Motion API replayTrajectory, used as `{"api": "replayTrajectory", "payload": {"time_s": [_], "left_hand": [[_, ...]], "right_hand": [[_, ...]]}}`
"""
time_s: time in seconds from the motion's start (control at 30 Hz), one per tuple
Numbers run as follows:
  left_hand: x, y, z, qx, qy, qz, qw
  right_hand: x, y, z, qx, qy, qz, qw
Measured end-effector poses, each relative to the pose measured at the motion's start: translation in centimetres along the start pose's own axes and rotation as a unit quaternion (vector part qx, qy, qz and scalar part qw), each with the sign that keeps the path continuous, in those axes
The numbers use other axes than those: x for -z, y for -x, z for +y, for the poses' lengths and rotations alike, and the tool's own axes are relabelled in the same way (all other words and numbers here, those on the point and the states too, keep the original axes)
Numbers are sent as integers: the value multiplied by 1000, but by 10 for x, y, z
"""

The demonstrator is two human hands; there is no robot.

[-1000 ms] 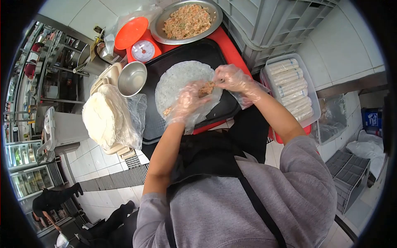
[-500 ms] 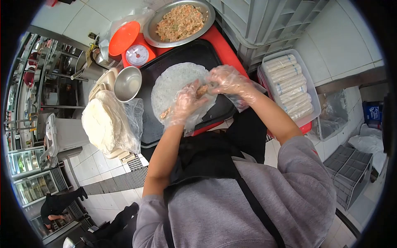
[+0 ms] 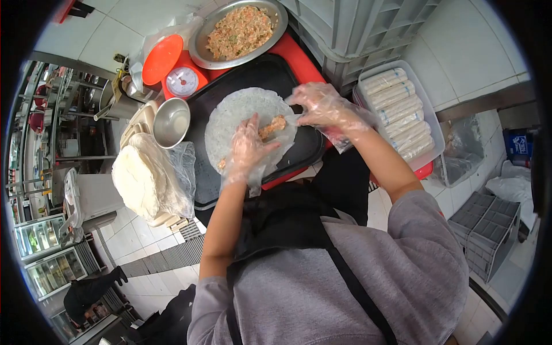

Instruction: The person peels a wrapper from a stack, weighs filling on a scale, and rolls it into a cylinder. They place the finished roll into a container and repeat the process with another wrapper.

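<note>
A round translucent rice paper wrapper [image 3: 227, 115] lies on a black tray [image 3: 198, 172], with a strip of minced filling [image 3: 275, 126] across it. My left hand [image 3: 247, 150], in a clear plastic glove, lies over the middle of the strip, fingers stretched and thumb apart; it hides part of the filling. My right hand [image 3: 322, 108], also gloved, is at the wrapper's right side, its fingertips pinching the edge near the end of the strip.
Behind the tray stand a metal bowl of filling [image 3: 241, 31] and a red scale [image 3: 183, 81]. An empty metal bowl [image 3: 171, 122] and stacked wrappers [image 3: 138, 178] are at left. A tub of wrapped rolls [image 3: 399, 112] sits at right, below grey crates [image 3: 368, 29].
My right hand has moved off the filling to the wrapper's right edge, uncovering the strip's end. My left hand's fingers have stretched out over the strip.
</note>
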State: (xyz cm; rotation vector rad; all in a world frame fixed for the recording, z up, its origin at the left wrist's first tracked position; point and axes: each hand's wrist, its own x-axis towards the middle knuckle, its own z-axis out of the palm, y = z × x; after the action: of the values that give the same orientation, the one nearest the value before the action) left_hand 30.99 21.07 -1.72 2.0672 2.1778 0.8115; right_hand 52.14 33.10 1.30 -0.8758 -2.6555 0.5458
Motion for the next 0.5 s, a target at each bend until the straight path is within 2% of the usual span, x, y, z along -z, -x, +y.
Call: {"api": "replayTrajectory", "payload": {"time_s": [0.07, 0.1, 0.13, 0.17, 0.3, 0.37, 0.4, 0.43, 0.47, 0.5], "left_hand": [[-1, -10, -5, -35, -23, -112, 993], [-5, -18, -5, -36, -25, -109, 993], [-10, -25, -4, -38, -5, -169, 985], [-13, -28, -3, -38, 16, -231, 972], [-22, -25, -10, -56, 36, -199, 978], [-8, -23, 6, -25, 62, -135, 989], [-16, -21, -1, -26, 62, -135, 989], [-28, -17, -12, -65, 87, -104, 989], [-40, -10, -22, -103, 113, -74, 985], [-37, -9, -17, -100, 114, -75, 986]], "right_hand": [[-15, -7, -10, 23, 30, -35, 999], [-19, -17, -15, 47, 63, -62, 995], [-17, -27, -26, 11, 46, -125, 991], [-25, -29, -21, 12, 45, -125, 991], [-43, -29, -9, 10, 37, -95, 995], [-39, -24, -6, 3, 35, -83, 996], [-39, -21, -2, 34, -8, -36, 999], [-40, -19, 0, 65, -52, 11, 996], [-43, -19, 2, 65, -54, 9, 996], [-45, -20, 2, 56, -42, -10, 997]]}}
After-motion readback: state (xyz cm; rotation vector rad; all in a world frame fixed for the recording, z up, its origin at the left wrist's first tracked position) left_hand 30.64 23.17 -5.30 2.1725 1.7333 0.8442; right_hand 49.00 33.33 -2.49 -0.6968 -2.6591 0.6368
